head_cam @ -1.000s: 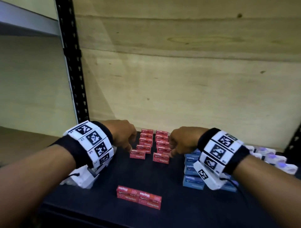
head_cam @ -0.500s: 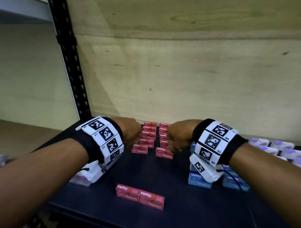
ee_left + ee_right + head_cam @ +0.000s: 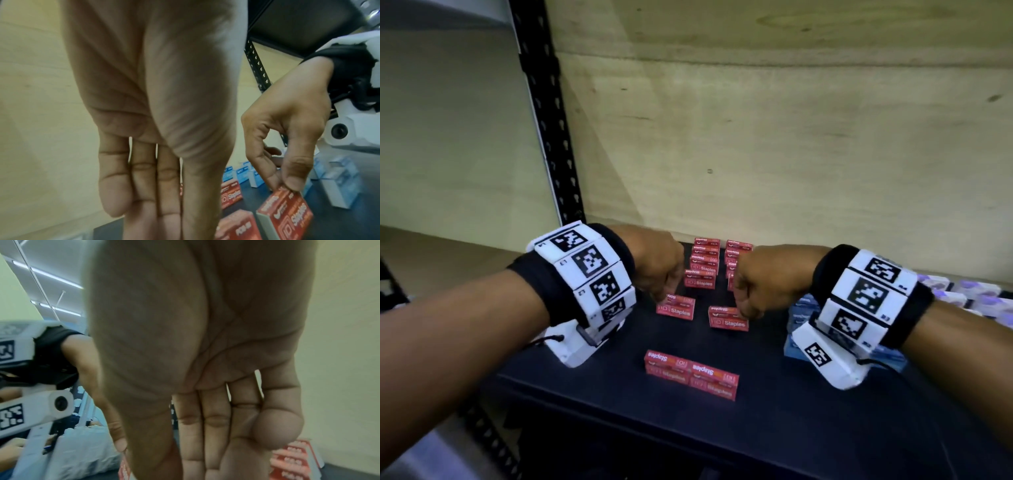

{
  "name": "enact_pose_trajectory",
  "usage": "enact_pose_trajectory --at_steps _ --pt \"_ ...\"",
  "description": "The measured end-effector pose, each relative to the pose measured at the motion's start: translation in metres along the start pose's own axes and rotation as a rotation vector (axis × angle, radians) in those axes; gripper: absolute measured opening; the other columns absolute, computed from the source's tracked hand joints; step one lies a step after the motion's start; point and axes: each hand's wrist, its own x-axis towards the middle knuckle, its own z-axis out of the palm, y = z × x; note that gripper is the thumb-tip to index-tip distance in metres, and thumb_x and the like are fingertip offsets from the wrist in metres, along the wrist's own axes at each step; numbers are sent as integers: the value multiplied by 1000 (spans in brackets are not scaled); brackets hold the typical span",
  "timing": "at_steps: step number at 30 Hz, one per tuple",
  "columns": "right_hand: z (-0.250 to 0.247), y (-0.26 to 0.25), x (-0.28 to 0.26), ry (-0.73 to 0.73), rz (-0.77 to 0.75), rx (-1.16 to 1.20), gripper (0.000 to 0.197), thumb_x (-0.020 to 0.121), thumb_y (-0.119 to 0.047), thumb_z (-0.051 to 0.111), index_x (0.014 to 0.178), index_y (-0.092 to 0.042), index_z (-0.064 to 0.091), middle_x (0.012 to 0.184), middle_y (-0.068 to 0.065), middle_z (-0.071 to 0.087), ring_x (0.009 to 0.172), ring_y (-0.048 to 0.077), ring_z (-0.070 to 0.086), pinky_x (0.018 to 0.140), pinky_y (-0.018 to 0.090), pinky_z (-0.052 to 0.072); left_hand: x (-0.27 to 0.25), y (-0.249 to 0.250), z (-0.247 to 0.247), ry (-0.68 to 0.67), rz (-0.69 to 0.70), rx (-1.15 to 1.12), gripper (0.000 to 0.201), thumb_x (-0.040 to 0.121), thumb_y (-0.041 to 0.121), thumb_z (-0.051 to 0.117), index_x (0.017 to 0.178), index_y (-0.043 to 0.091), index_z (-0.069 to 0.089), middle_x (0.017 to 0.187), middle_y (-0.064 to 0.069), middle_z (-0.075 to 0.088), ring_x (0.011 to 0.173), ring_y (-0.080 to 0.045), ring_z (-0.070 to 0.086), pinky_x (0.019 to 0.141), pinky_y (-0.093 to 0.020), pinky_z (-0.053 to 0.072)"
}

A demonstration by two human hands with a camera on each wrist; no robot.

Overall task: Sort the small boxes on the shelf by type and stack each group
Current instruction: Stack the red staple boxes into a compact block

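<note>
Dark shelf [image 3: 791, 428], plywood back panel [image 3: 791, 154], black perforated upright [image 3: 544, 137] at L.

Red staples boxes: two columns [image 3: 705, 260] at the rear centre. Two front boxes now sit clear of the columns; 0.5 s ago they lay against the column ends.
- Front-L box [image 3: 675, 306]: left hand [image 3: 657, 263] is on its rear edge. Fingers run straight down in the wrist view, so cannot tell if it grips.
- Front-R box [image 3: 728, 318]: right hand [image 3: 763, 277] pinches it, thumb vs. forefinger, and the box sits tilted in the left wrist view.

Meaning (est.): both units are pulled from the rows and probably bound for the red stack [image 3: 691, 375] at the front edge. The red group is not yet consolidated.

Blue boxes [image 3: 801, 308] sit just R of the right hand. White/purple packs [image 3: 989, 291] are far R, and both groups sit apart from the reds.
</note>
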Motion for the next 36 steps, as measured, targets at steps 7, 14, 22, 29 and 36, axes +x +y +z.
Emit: enact_pose_trajectory --at_steps 7,14,22,29,36 --pt "21 -16 -31 32 -70 46 12 90 -32 67 93 -25 75 83 -13 73 69 -3 60 66 19 46 -35 -7 20 -63 44 -75 12 84 17 73 93 24 76 83 12 71 85 -7 67 86 -32 57" --pt "34 -21 -53 41 -76 97 11 90 -37 67 92 -29 74 83 -15 74 70 -4 63 70 18 51 -53 -9 31 -71 60 -115 13 84 25 74 97 28 75 90 10 73 78 -2 64 75 -20 54" --pt "38 -22 -62 -46 -41 124 18 90 -44 66 102 -31 68 86 -8 76 72 0 66 72 21 51 -60 -12 41 -88 67 -143 44 80 23 79 120 33 61 110 16 67 77 5 58 71 -13 43" --pt "43 -42 -61 -35 -30 -8 56 78 -60 71 125 -34 55 110 -12 62 94 12 58 85 31 51 -66 5 48 -92 97 -145 47 76 43 80 117 35 61 104 16 67 86 -3 61 85 -25 51" --pt "50 -58 -49 26 -56 20 42 86 -48 69 121 -27 60 111 -3 64 93 17 60 73 29 46 -60 17 51 -70 100 -95 41 81 46 74 118 35 60 109 13 65 95 -10 61 92 -34 51"
